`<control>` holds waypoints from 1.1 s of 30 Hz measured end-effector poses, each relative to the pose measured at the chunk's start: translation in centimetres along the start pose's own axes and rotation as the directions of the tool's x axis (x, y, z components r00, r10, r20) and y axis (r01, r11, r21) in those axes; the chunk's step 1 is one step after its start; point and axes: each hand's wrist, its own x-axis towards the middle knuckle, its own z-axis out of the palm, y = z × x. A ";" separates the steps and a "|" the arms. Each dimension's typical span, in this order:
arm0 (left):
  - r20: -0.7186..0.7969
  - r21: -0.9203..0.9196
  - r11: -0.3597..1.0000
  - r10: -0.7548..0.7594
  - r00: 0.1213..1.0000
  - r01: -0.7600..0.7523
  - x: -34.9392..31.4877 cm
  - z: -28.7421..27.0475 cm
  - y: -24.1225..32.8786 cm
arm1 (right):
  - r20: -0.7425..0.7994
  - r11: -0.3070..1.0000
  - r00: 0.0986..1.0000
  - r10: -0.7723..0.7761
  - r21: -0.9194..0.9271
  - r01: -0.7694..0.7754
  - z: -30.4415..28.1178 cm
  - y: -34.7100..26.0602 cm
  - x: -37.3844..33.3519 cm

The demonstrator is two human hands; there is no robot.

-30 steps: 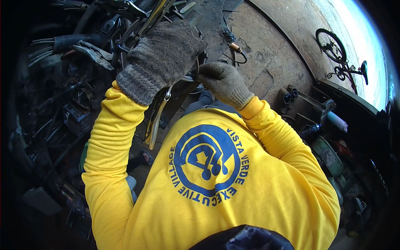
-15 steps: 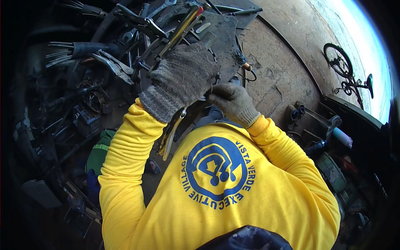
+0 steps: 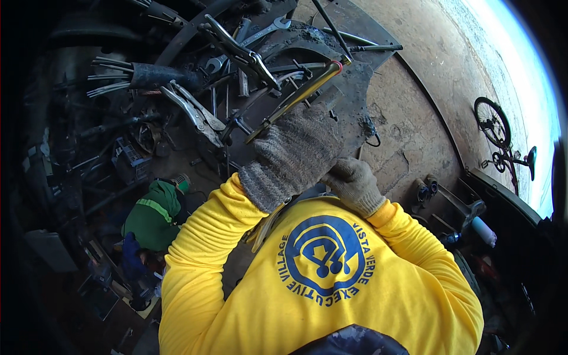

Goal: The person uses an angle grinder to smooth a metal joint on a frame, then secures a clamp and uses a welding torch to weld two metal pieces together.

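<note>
The left hand [image 3: 302,145], in a thick dark grey knit glove, is back-up over the near edge of the metal tabletop [image 3: 354,89]. Its fingers are hidden beneath the glove, so I cannot tell whether they are apart or clamped on something. The right hand [image 3: 356,186], in a thinner grey-brown glove, is just beside it on the right, in front of the near edge. Its fingers are curled in with the thumb laid over them, but whether anything is pinched there I cannot tell.

A long yellow tool [image 3: 305,90] with a red band near its far end lies slanting across the tabletop, its lower part right beside the left glove; I cannot tell if the two touch. Under the left wrist, below the near edge, yellow handles [image 3: 261,232] show, partly covered by the sleeve.

Toward the left edge of the tabletop are open locking pliers [image 3: 190,111], and beyond them a dark tube [image 3: 165,78] with thin rods [image 3: 109,76] sticking out of its end. Nearer the far edge lie a second pair of locking pliers [image 3: 239,52] and a silver wrench [image 3: 266,32]. A dark bar [image 3: 387,47] lies at the far right corner. Off the right edge, the brown floor [image 3: 408,112] runs out to a bicycle [image 3: 500,157]. To the lower left, well apart from the tabletop, is a green garment [image 3: 155,222] with a lighter band
</note>
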 end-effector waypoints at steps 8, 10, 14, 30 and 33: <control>-0.008 -0.097 0.995 -0.020 1.000 0.019 0.0 -0.4 -0.2 | 0.042 1.000 0.999 -0.008 -0.013 0.009 -0.7 -0.3 0.3; 0.044 -0.134 0.990 -0.035 0.998 0.040 0.0 -0.2 -0.4 | 0.085 1.000 0.996 -0.011 0.028 0.009 -0.8 0.0 0.8; -0.040 -0.227 0.973 -0.040 0.998 0.030 0.0 0.4 -0.7 | 0.182 0.885 0.966 0.181 0.399 -0.241 -2.2 -0.9 0.9; 0.021 -0.204 0.978 -0.030 0.999 0.034 -0.1 0.0 -0.6 | -0.216 0.635 0.831 0.513 0.746 -0.199 -0.1 9.4 -7.9; 0.036 -0.204 0.978 -0.033 0.999 0.040 0.0 0.2 -0.8 | -0.207 0.690 0.874 0.440 0.700 -0.182 0.6 8.8 -7.6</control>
